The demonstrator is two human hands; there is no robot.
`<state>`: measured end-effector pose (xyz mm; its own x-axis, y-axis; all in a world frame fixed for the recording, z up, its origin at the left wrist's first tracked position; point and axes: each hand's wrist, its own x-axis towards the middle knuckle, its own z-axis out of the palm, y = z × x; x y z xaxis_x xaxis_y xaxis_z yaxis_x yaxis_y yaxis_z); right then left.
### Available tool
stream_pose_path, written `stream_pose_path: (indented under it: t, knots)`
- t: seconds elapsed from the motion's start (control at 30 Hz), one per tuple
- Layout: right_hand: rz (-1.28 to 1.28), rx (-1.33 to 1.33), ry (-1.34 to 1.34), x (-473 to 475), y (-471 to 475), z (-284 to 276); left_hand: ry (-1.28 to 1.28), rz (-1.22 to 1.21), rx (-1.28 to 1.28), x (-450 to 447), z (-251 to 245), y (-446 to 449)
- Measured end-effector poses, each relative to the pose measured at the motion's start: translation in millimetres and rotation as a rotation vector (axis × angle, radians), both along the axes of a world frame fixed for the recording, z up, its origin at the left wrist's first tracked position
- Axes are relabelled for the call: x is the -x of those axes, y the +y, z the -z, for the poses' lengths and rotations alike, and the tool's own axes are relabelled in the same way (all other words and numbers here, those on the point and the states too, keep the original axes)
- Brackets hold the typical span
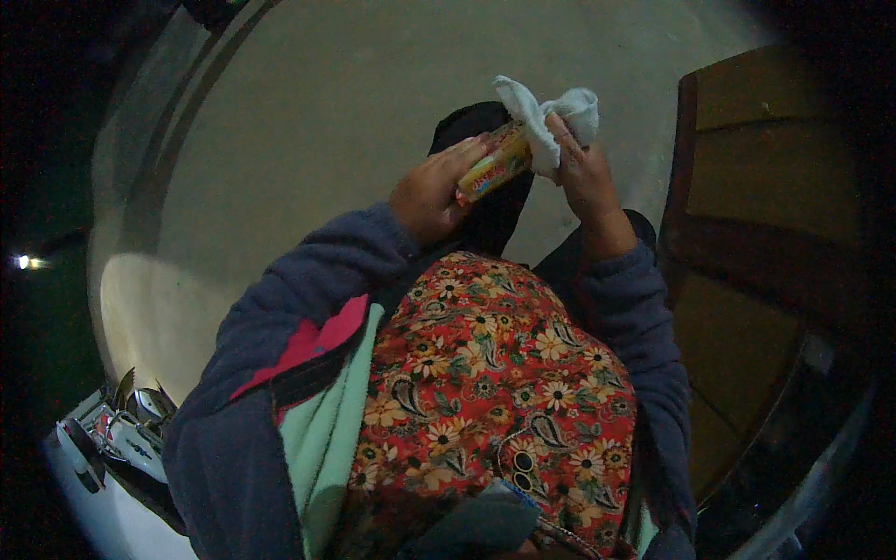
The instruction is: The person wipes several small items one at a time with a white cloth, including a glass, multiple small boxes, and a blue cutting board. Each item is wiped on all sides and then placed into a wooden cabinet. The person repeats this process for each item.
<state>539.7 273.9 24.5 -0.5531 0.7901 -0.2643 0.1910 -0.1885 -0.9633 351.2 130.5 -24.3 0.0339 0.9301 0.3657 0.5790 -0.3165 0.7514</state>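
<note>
My left hand grips a small yellow container with printed writing, held at a tilt above my dark-clad leg. Whether it is a jar or a packet is hard to tell in the dim light. A crumpled white cloth covers the upper right end of the container. My right hand holds this cloth, thumb and fingers partly hidden behind its folds. Both hands are out in front of my body, beyond the red floral garment and the open dark blue jacket.
Beneath me is a pale concrete floor. Brown wooden panels in a dark frame stand on the right. At the lower left is part of a white motorcycle with metal fittings. A small bright light shows at the far left.
</note>
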Motion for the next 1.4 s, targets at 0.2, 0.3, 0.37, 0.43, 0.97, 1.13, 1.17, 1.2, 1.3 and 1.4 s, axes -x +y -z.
stream_pose_path:
  t: [0.2,0.3,0.37,0.43,0.97,1.13,1.17,1.2,1.3,1.4]
  knots:
    - [0.085,-0.107,-0.026,-17,-25,28,0.016,-0.079,0.246,-2,-12,-10]
    - [0.043,-1.443,-0.151,-23,-35,42,0.052,-0.125,0.296,-14,-20,-19]
    - [0.140,-0.410,-0.005,-29,-40,49,0.051,-0.155,0.228,-19,-20,-23]
    - [0.211,0.056,0.083,-35,-42,49,0.014,-0.188,0.201,-20,-17,-25]
    - [-0.224,-1.176,-0.369,39,-29,11,-0.780,0.087,0.189,0,10,32]
    - [-0.163,-1.032,-0.126,37,-23,-6,-0.168,-0.106,-0.054,1,-17,18]
    - [-0.236,-1.046,-0.139,37,-28,-9,-0.104,-0.092,-0.125,0,-24,14]
    - [-0.253,-1.047,-0.158,35,-32,-11,-0.051,-0.167,-0.132,-6,-28,5]
    - [-0.276,-1.058,-0.207,24,-45,-12,0.055,-0.224,-0.272,-16,-33,-8]
    - [-0.265,-1.038,-0.237,-5,-43,-4,-0.046,-0.242,-0.122,-26,-25,-7]
